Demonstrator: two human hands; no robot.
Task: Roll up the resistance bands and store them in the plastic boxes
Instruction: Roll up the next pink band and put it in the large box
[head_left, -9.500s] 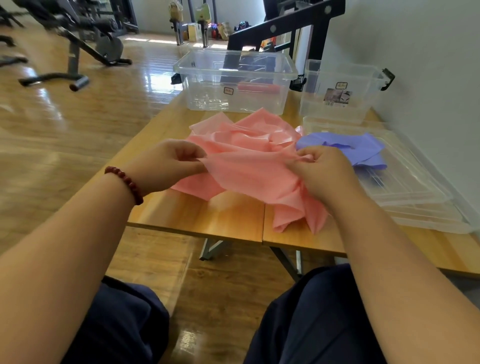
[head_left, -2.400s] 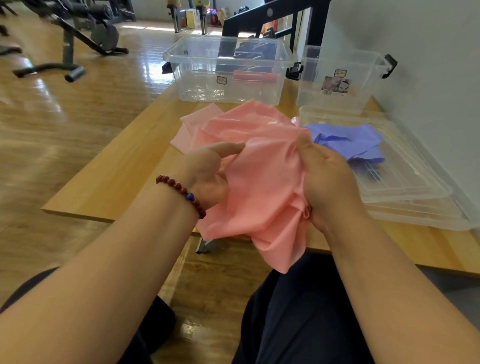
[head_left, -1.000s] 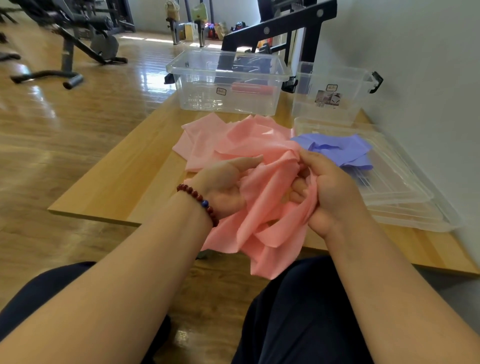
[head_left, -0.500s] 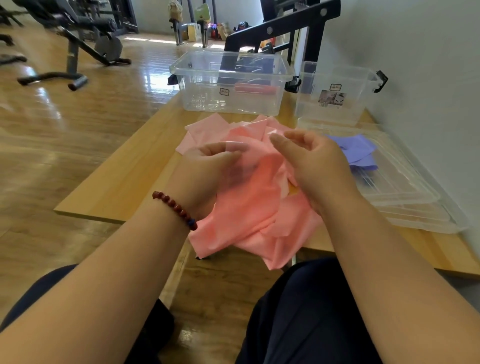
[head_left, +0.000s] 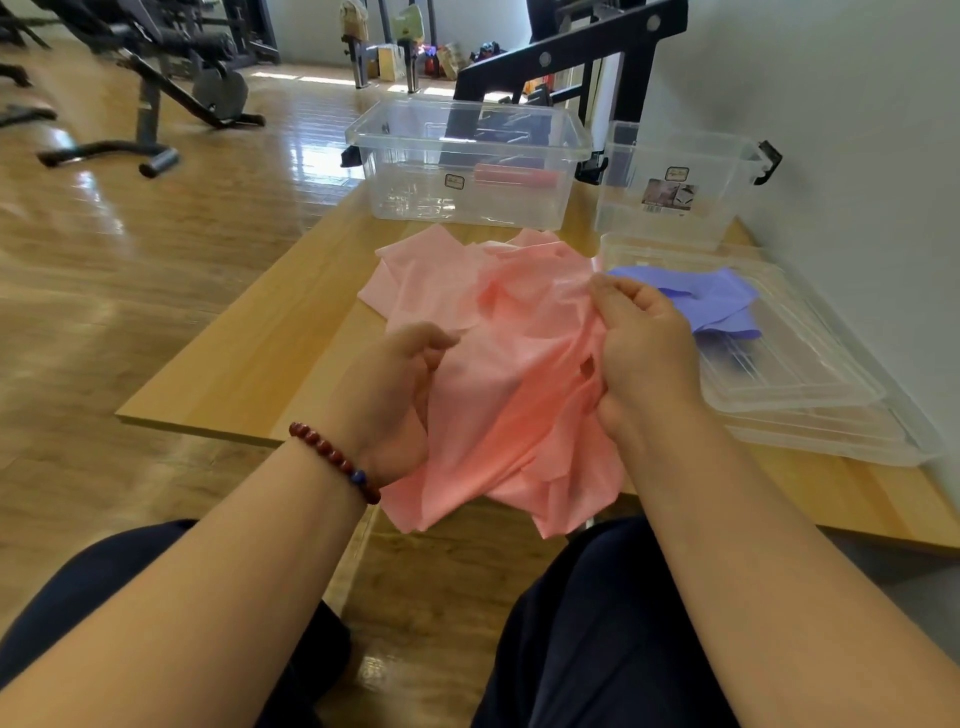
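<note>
Folds of a crumpled salmon-pink elastic resistance band (head_left: 498, 374) hung over the near edge of the pale wooden table (head_left: 249, 374). The left hand (head_left: 395, 395) gripped a bunch with curled fingers; the right hand (head_left: 644, 353) pinched its upper edge, probably hunting an end to start rolling. A crumpled purple resistance band (head_left: 717, 301) lay on stacked clear lids (head_left: 810, 379), short of the large clear plastic box (head_left: 415, 202).

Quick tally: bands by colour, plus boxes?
Pink bands: 2 (loose pink band, rolled pink band inside the large box)
Purple bands: 1 (purple band)
Clear boxes: 2 (large box, small box)
Total: 5
</note>
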